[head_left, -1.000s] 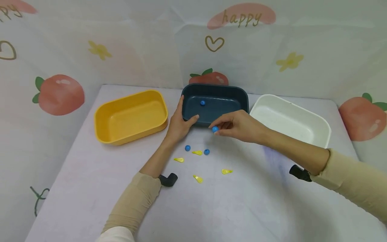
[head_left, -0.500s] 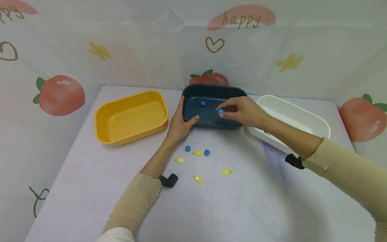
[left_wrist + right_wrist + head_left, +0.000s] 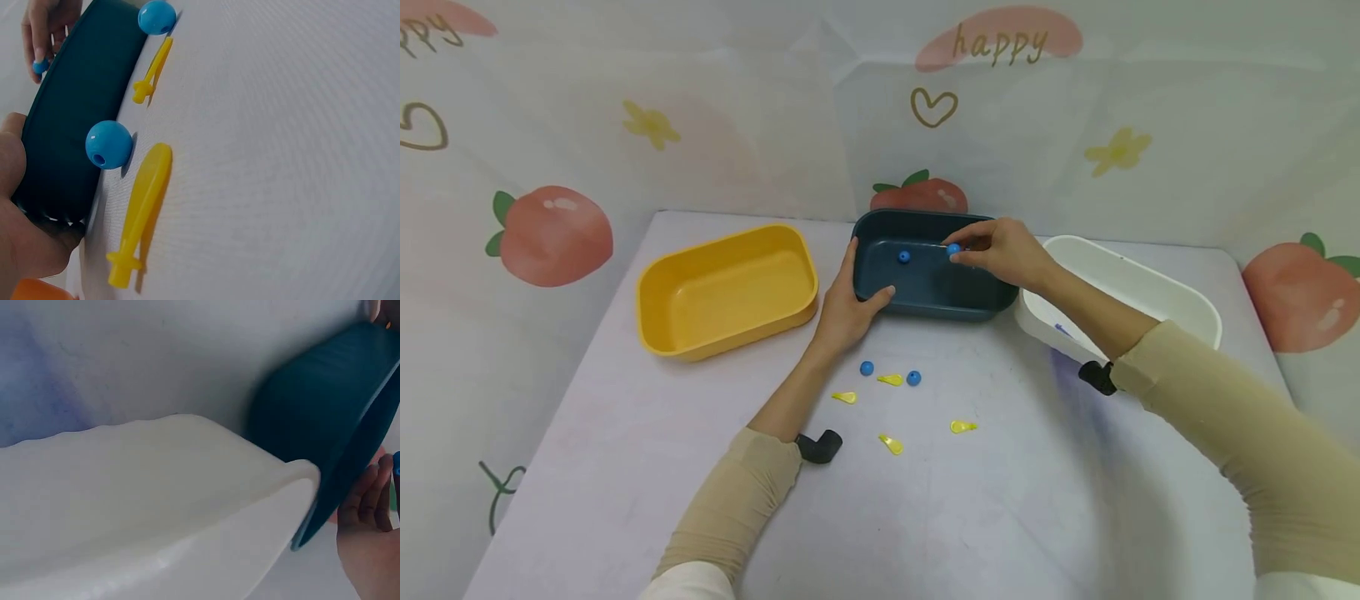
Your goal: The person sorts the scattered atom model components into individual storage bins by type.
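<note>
My right hand (image 3: pixel 1006 250) pinches a blue bead (image 3: pixel 953 249) between thumb and fingertips, over the right part of a dark teal bin (image 3: pixel 936 312). Inside that bin lies another blue bead (image 3: pixel 904 257). At the bin's near left corner, my left hand (image 3: pixel 844 312) holds it, with the thumb at the front rim and fingers along the side. On the table in front are two more blue beads, a left one (image 3: pixel 867 367) and a right one (image 3: pixel 913 377). Around them lie several yellow spoon-shaped plastic pieces (image 3: pixel 142 206), each with a small collared peg at its narrow end.
To the left stands a yellow bin (image 3: pixel 730 337), to the right a white bin (image 3: pixel 1180 300), partly behind my right forearm. The white-covered table (image 3: pixel 1000 517) meets a fruit-patterned cloth backdrop (image 3: pixel 760 125). Each wrist carries a black mount (image 3: pixel 820 447).
My right hand has carried the pinched bead from the teal bin's near edge forward and slightly right, over the bin. The left hand has stayed at the corner.
</note>
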The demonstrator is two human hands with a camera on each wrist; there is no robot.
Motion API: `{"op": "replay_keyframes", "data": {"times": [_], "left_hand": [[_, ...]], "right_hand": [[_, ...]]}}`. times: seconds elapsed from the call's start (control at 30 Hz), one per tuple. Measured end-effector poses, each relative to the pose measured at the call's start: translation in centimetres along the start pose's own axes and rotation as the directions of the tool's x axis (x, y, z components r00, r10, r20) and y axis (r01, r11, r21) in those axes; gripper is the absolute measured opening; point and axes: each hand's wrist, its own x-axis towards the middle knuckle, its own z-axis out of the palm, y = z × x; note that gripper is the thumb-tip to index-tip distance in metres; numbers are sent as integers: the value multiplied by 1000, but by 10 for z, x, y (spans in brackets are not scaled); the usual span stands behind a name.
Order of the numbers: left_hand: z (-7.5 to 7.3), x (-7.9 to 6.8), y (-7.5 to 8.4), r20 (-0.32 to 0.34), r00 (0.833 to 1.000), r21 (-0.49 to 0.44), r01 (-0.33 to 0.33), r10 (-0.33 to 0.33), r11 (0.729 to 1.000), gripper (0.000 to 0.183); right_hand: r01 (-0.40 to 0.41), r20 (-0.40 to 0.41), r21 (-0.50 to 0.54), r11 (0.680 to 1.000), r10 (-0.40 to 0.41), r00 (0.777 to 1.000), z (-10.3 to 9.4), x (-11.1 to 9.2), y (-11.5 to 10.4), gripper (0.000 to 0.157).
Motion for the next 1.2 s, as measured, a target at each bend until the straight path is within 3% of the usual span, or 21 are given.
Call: {"op": "replay_keyframes", "data": {"times": [0.3, 0.57, 1.0, 1.2], "left_hand": [[0, 1, 2, 2, 1000, 2, 2, -2, 1000, 92], [-1, 1, 5, 0, 1000, 10, 22, -22, 1000, 92], [-2, 2, 4, 7, 1000, 0, 8, -8, 1000, 93], [-1, 1, 5, 15, 1000, -7, 5, -5, 1000, 93]], "right_hand": [[-14, -92, 16, 1000, 15, 996, 8, 20, 14, 31], [-64, -104, 140, 988, 79, 992, 18, 34, 15, 34], [-150, -154, 226, 963, 187, 970, 32, 44, 19, 32], [-187, -136, 200, 962, 217, 967, 43, 47, 21, 31]]}}
